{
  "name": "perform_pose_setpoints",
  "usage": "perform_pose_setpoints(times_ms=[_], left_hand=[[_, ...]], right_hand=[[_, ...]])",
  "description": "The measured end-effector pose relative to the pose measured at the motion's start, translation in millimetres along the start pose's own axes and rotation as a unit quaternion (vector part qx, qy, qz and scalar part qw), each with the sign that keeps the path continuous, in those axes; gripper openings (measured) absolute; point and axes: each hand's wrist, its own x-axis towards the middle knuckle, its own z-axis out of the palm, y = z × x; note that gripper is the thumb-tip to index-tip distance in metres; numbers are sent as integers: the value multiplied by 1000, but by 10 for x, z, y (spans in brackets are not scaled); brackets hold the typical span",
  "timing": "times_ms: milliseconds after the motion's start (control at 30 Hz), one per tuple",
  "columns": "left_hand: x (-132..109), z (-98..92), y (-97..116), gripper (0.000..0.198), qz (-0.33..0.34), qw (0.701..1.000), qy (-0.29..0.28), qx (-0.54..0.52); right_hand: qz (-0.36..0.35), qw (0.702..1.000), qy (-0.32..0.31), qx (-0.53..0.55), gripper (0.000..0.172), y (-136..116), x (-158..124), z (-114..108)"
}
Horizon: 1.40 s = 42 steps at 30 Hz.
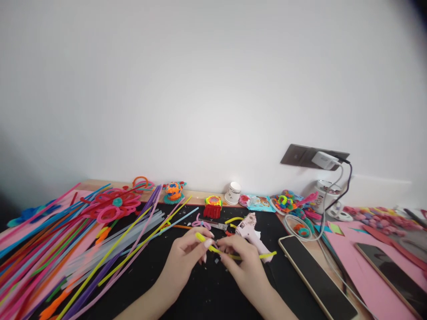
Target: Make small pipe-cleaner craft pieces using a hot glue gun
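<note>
A yellow pipe cleaner (267,255) runs between my two hands above the black mat. My left hand (187,253) pinches its left part, where a short end sticks up past the thumb. Closed around the middle of it is my right hand (242,260), and the free end points out to the right. Just beyond the hands lie a pink loop of pipe cleaner (200,223), a metal tool (216,225) and a pale pink glue gun (250,232). My fingers hide part of the strip.
Many coloured pipe cleaners (76,249) and clear glue sticks (116,242) spread on the left. A paper cup (232,193) and a red-yellow pipe-cleaner piece (212,207) stand behind. Two phones (316,278), a mug (325,198), a white cable (328,260) and pink sheets (360,266) are on the right.
</note>
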Motion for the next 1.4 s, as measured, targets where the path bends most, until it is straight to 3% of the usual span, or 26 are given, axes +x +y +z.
perform_pose_setpoints(times_ms=[100, 167, 200, 267, 300, 367, 433, 500, 600, 733, 833, 1133, 1400], left_hand=[[17, -12, -13, 19, -44, 994, 58, -81], [31, -9, -17, 24, -79, 982, 86, -146], [39, -6, -18, 26, -93, 976, 96, -174], [55, -5, -16, 28, -112, 963, 106, -219], [63, -8, -15, 27, -117, 959, 106, -237], [74, -21, -13, 24, -124, 950, 102, -267], [85, -41, -14, 24, -133, 941, 109, -292], [94, -62, -18, 27, -137, 933, 126, -309], [102, -76, -36, 28, -132, 933, 127, -310], [80, -49, -73, 24, -133, 952, 66, -269], [54, -19, -91, 27, -137, 963, 35, -230], [20, 24, -71, 34, -138, 975, 9, -177], [13, 56, -46, 30, -132, 979, 33, -154]], right_hand=[[-49, 990, 122, -47, 7, 10, -3, -93], [-74, 984, 149, -56, 18, -8, -18, -133], [-80, 988, 121, -48, 23, -20, -27, -135], [-51, 999, 3, -15, 29, -39, -45, -94], [-12, 998, -65, 2, 29, -42, -54, -53], [75, 985, -146, 54, 32, -29, -74, 48], [152, 966, -161, 133, 23, -1, -92, 143], [208, 936, -170, 229, 32, 25, -100, 203], [221, 893, -126, 371, 47, 38, -77, 217], [223, 844, 10, 487, 36, 40, -20, 169], [236, 821, 67, 515, 27, 61, -4, 148], [263, 822, 75, 500, 24, 22, -17, 211], [267, 835, 46, 480, 25, -15, -26, 208]])
